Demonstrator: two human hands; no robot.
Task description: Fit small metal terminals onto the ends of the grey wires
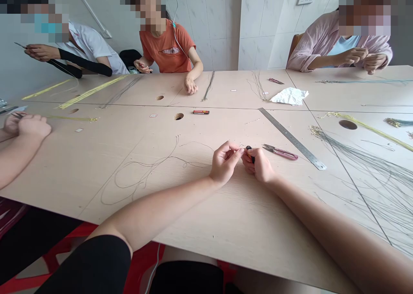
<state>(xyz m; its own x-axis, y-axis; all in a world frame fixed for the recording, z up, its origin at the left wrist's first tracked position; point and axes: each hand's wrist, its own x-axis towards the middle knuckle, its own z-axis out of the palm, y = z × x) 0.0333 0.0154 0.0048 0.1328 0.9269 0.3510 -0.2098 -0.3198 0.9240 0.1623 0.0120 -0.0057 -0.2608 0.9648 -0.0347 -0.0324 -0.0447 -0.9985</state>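
Over the table in front of me, my left hand (224, 161) is closed in a pinch on the end of a thin grey cord. Loose loops of thin cord (145, 173) lie on the tabletop to its left. My right hand (260, 165) is wrapped round a small dark lighter (250, 154), held upright close to the left fingertips. Between the hands a tiny curved bit of cord end shows; its details are too small to tell. Just right of my right hand lie thread snips (280, 152) with pinkish handles.
A steel ruler (292, 138) lies diagonally beyond the snips. Bundles of grey cords (364, 156) and yellow cords (371, 128) spread at right. A red-and-black stick-shaped item (200, 112), crumpled tissue (290, 96) and a table hole (178, 116) are farther back. Several co-workers sit around the table (180, 216).
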